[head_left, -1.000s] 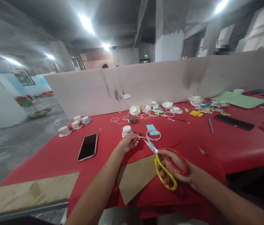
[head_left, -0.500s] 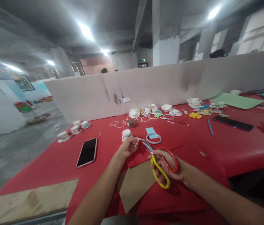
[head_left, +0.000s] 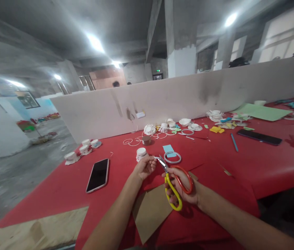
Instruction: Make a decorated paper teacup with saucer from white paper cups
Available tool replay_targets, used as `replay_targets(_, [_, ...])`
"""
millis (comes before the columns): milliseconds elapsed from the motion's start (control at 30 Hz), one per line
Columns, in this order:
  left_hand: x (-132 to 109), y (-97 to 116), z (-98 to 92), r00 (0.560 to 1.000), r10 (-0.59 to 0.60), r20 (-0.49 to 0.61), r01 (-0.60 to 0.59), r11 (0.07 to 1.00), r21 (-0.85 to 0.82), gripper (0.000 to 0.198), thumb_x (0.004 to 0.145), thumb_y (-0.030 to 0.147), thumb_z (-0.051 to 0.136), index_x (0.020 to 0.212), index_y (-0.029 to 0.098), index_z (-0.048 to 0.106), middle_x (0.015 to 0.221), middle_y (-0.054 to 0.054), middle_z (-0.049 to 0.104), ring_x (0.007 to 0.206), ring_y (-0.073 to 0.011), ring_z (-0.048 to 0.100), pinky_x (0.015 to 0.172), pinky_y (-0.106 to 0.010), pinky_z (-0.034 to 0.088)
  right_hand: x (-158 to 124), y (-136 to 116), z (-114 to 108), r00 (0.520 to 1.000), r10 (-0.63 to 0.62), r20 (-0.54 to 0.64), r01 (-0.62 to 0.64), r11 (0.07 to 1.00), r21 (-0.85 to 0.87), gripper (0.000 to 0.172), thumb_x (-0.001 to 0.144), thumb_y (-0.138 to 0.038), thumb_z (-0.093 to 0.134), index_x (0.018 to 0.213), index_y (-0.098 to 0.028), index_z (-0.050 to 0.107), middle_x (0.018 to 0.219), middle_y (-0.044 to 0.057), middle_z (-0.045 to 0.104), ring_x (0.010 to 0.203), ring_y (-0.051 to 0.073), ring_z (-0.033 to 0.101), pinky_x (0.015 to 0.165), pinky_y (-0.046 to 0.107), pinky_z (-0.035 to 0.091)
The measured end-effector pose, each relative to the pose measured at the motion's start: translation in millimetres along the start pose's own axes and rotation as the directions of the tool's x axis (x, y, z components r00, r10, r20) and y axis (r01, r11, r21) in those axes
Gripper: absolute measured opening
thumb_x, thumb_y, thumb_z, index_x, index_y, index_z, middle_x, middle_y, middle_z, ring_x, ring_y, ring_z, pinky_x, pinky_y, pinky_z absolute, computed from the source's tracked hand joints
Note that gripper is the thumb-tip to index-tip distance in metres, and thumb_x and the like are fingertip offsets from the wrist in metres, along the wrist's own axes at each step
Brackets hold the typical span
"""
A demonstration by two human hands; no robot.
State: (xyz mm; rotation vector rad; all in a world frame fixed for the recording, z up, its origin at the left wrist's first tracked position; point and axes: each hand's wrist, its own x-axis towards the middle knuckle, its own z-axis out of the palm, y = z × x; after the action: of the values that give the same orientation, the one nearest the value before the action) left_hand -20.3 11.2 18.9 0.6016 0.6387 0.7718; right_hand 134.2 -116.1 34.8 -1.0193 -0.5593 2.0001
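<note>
between my two hands, just above the red table cover (head_left: 241, 163), the cutting is happening. my right hand (head_left: 182, 189) is closed through the loops of the scissors (head_left: 174, 182), one loop red and one yellow, and my left hand (head_left: 145, 166) is pinched together on a thin white strip (head_left: 156, 158), holding it out toward the blades. the blades look slightly parted right at the strip's free end, though it is too small to tell whether they bite it yet.

the scissors' long axis runs from the handles near me up and away to the left, tips pointing at my left fingertips. the strip lies roughly crosswise, left to right, between thumb and blades.

as far as i can judge, the work is well under way: a small white cup (head_left: 141, 153) stands just beyond my left hand, a white ring (head_left: 172, 158) lies on a blue scrap (head_left: 168, 148) beside the blade tips, and further back sit fringed cups (head_left: 168, 125) and loose rings. this strip is not yet cut.

a brown card (head_left: 149, 211) lies under my wrists, a phone (head_left: 98, 174) to the left, and another phone (head_left: 260, 136) well off to the right.
</note>
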Motion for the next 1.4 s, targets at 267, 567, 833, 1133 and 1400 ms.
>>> replay_targets(267, [1.7, 0.5, -3.4, 1.000, 0.005, -0.028, -0.006, 1.000, -0.027, 0.009, 0.074, 0.003, 0.050, 0.069, 0.009, 0.053, 0.054, -0.001, 0.052, 0.043, -0.0026, 0.048, 0.039, -0.009, 0.040, 6.8, 3.3, -3.6, 0.999, -0.045, 0.001, 0.045, 0.998, 0.032, 0.030, 0.082, -0.044, 0.045, 0.092, -0.017, 0.054, 0.060, 0.000, 0.056, 0.048, 0.014, 0.054, 0.043, 0.028, 0.048])
replay_targets(567, [2.8, -0.6, -3.0, 0.993, -0.048, -0.110, 0.050, 0.999, 0.014, 0.008, 0.074, 0.004, 0.050, 0.068, 0.008, 0.053, 0.051, -0.002, 0.056, 0.036, -0.0026, 0.047, 0.036, -0.009, 0.041, 13.7, 4.8, -7.6, 0.996, -0.086, -0.030, 0.086, 0.996, -0.005, 0.030, 0.080, -0.044, 0.050, 0.093, -0.018, 0.054, 0.060, -0.001, 0.055, 0.045, 0.011, 0.052, 0.039, 0.022, 0.042])
replay_targets(833, [3.8, -0.7, -4.2, 0.991, -0.061, -0.123, 0.063, 0.998, 0.008, 0.009, 0.074, 0.004, 0.048, 0.068, 0.008, 0.053, 0.047, -0.001, 0.053, 0.035, -0.0032, 0.046, 0.035, -0.009, 0.040, 16.1, 0.4, -9.7, 0.992, -0.117, -0.053, 0.113, 0.991, -0.068, 0.032, 0.079, -0.043, 0.052, 0.101, -0.020, 0.053, 0.057, -0.003, 0.053, 0.039, 0.008, 0.047, 0.034, 0.017, 0.031])
replay_targets(1133, [-0.1, -0.5, 2.2, 0.984, -0.061, -0.169, 0.062, 0.998, 0.003, 0.007, 0.071, 0.004, 0.049, 0.067, 0.007, 0.053, 0.045, -0.002, 0.053, 0.035, -0.0043, 0.047, 0.034, -0.009, 0.040, 18.6, -2.0, -10.1, 0.995, -0.092, -0.047, 0.089, 0.994, -0.064, 0.029, 0.081, -0.044, 0.051, 0.096, -0.020, 0.053, 0.055, -0.004, 0.051, 0.036, 0.006, 0.042, 0.032, 0.015, 0.027])
replay_targets(1400, [-2.3, 0.4, 5.3, 0.983, -0.042, -0.177, 0.043, 0.999, 0.004, 0.007, 0.070, 0.004, 0.048, 0.065, 0.008, 0.050, 0.047, -0.003, 0.053, 0.035, -0.0040, 0.047, 0.035, -0.010, 0.039, 23.1, -4.0, -10.4, 0.993, -0.100, -0.065, 0.096, 0.994, -0.060, 0.026, 0.080, -0.044, 0.053, 0.086, -0.019, 0.051, 0.055, -0.004, 0.051, 0.036, 0.006, 0.041, 0.032, 0.015, 0.027])
